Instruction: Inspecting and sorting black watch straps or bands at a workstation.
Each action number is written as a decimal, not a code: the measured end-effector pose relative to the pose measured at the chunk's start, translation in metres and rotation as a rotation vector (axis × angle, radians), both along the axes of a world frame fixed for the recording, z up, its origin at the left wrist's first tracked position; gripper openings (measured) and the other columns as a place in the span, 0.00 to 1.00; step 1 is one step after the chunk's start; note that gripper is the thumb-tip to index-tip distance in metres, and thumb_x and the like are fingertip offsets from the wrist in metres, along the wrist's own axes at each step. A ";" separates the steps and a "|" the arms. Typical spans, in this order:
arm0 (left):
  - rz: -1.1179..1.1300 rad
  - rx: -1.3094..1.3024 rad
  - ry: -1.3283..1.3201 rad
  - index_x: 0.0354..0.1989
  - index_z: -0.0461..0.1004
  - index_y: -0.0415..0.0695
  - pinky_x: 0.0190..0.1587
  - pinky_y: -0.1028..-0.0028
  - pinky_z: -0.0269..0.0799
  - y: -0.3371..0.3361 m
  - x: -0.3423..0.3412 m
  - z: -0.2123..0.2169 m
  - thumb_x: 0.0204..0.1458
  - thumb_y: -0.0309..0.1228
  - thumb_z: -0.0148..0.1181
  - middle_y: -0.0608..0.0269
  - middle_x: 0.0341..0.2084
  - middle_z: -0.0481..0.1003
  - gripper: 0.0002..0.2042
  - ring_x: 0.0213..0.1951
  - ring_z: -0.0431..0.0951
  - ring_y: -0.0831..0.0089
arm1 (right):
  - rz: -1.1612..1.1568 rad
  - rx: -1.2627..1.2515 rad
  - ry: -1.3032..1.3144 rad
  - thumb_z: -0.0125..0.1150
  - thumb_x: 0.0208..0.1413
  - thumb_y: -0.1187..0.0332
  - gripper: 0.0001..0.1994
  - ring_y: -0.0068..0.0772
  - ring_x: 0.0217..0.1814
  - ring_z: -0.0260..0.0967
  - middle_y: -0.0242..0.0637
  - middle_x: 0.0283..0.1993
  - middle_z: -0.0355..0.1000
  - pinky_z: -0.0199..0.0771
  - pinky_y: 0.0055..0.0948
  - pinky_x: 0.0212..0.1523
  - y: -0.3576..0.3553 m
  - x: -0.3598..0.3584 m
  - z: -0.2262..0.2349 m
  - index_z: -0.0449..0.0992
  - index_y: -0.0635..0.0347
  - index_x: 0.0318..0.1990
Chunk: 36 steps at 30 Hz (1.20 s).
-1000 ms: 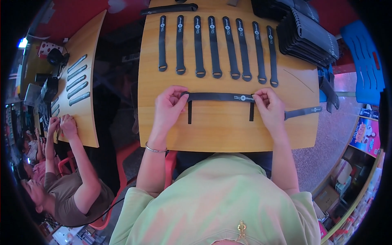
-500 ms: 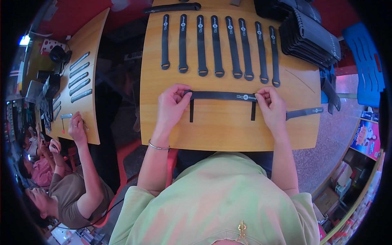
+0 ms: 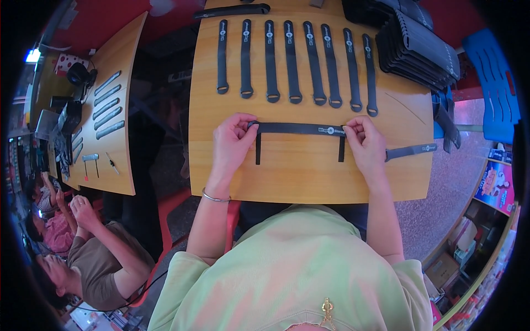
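Observation:
A dark grey strap (image 3: 301,128) with pale print stretches sideways between my two hands, low over the wooden table. My left hand (image 3: 234,140) pinches its left end between thumb and fingers, and my right hand (image 3: 364,142) pinches the printed right end. Below the strap, two narrow black strips (image 3: 258,149) lie upright on the wood, one near each hand; their upper ends meet the strap's lower edge. Beyond my hands, several matching straps (image 3: 270,63) lie in a row, slotted ends toward me. Another printed strap (image 3: 411,150) extends rightward from behind my right wrist.
A stack of folded dark straps (image 3: 417,49) sits at the table's far right corner. One more strap (image 3: 232,10) lies along the far left edge. A thin dark line (image 3: 406,107) crosses the table (image 3: 221,182). At left, a co-worker (image 3: 105,254) sits by another table (image 3: 118,160).
My hands and the strap hold nearly the same place. The co-worker's hand has drawn back from the left table toward the body, uncovering a small tool there.

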State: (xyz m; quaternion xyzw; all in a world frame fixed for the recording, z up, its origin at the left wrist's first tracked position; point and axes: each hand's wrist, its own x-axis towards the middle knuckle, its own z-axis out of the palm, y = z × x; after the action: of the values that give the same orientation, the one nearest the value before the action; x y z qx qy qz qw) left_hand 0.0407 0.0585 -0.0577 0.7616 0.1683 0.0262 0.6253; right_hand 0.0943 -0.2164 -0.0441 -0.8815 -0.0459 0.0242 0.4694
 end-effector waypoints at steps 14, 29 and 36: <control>0.062 0.084 0.039 0.37 0.74 0.35 0.19 0.85 0.63 -0.003 -0.002 -0.003 0.49 0.18 0.59 0.67 0.21 0.72 0.07 0.17 0.68 0.87 | 0.014 -0.071 -0.063 0.63 0.51 0.74 0.06 0.24 0.24 0.68 0.35 0.25 0.70 0.68 0.24 0.26 0.000 -0.003 -0.004 0.71 0.61 0.34; 0.129 0.438 -0.187 0.41 0.72 0.38 0.22 0.82 0.64 -0.013 -0.018 0.019 0.49 0.20 0.61 0.60 0.31 0.69 0.11 0.23 0.71 0.80 | 0.147 -0.424 -0.224 0.65 0.43 0.75 0.17 0.41 0.43 0.67 0.41 0.44 0.68 0.68 0.33 0.44 -0.098 -0.009 0.058 0.71 0.59 0.43; -0.265 0.862 -0.596 0.41 0.74 0.40 0.38 0.68 0.69 -0.054 -0.013 0.032 0.44 0.25 0.63 0.58 0.38 0.71 0.14 0.37 0.72 0.64 | 0.197 -0.587 -0.017 0.66 0.37 0.76 0.15 0.47 0.51 0.61 0.42 0.43 0.66 0.62 0.37 0.53 -0.142 -0.014 0.050 0.70 0.61 0.36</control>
State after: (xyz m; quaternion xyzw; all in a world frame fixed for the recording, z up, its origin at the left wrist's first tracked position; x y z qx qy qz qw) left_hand 0.0276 0.0041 -0.0255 0.9234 -0.1398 0.2287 0.2749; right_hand 0.0802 -0.3581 0.0059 -0.9708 -0.1262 0.0747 0.1898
